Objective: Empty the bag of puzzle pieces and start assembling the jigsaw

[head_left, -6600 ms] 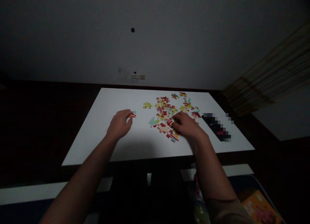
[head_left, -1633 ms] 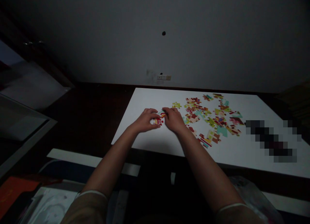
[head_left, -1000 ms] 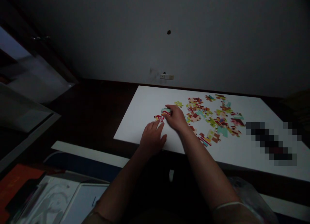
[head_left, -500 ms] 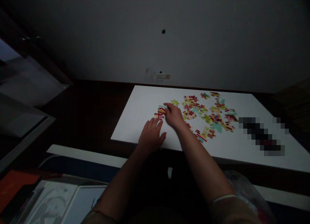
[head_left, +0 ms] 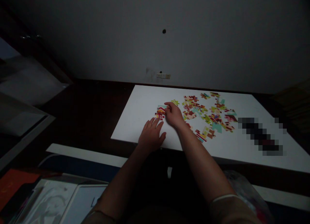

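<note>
My left hand (head_left: 151, 135) lies flat near the front edge of the white table, fingers stretched and apart. Its fingertips touch the lower edge of a red-and-white puzzle piece (head_left: 160, 116). My right hand (head_left: 174, 115) is closed, with thumb and fingers on the right side of a second puzzle piece (head_left: 161, 109), pale teal with red and orange. That piece lies directly above the red-and-white one, edges against each other; whether they interlock I cannot tell. Just beyond the right hand is a yellow-green puzzle piece (head_left: 174, 102).
Many loose puzzle pieces (head_left: 216, 126) spread over the middle of the white table (head_left: 130, 120). A blurred-out dark object (head_left: 261, 135) lies at the right. Behind the table rises a grey wall with a socket strip (head_left: 163, 76). An open box (head_left: 58, 198) is at the lower left.
The teal-and-red piece has shifted very slightly left and down under my right hand, closer to the red-and-white piece. My left hand has stayed in place.
</note>
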Tool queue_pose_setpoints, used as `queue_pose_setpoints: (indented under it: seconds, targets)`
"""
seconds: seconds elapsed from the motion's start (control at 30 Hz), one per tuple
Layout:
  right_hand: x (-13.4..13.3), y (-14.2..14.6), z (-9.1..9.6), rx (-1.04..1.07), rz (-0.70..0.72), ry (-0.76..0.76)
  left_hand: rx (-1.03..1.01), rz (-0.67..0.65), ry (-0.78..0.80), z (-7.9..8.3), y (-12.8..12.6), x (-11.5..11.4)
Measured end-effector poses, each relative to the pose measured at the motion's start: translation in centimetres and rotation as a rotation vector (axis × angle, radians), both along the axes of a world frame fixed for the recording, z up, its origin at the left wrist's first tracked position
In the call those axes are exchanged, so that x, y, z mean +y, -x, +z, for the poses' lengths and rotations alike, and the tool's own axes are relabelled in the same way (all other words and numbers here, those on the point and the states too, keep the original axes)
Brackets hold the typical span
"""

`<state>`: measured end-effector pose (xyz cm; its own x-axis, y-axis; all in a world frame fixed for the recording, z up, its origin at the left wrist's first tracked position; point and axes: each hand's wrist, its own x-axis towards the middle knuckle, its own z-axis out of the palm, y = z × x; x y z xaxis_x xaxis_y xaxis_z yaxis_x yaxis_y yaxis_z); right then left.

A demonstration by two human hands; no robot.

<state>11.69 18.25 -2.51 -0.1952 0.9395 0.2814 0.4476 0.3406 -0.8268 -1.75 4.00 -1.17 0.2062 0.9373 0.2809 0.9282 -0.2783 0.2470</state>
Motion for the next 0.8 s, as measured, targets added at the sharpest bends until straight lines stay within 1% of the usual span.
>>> queue_pose_setpoints:
  seconds: [0.23, 0.5, 0.7, 0.8]
  targets:
    - [0.0, 0.0, 0.0, 0.024, -0.003, -0.007, 0.0, 0.002, 0.014, 0.1, -0.1, 0.0]
    - [-0.1, -0.2, 0.5, 0.0, -0.088, -0.014, 0.006, 0.006, 0.009, 0.1, 0.0, -0.1]
    - [-0.1, -0.1, 0.6, 0.001, -0.087, -0.01, -0.017, 0.041, -0.004, 0.4, -0.6, 0.9]
    - [-0.1, -0.1, 0.5, 0.002, -0.094, 0.001, -0.026, 0.044, -0.004, 0.7, -0.2, 1.7]
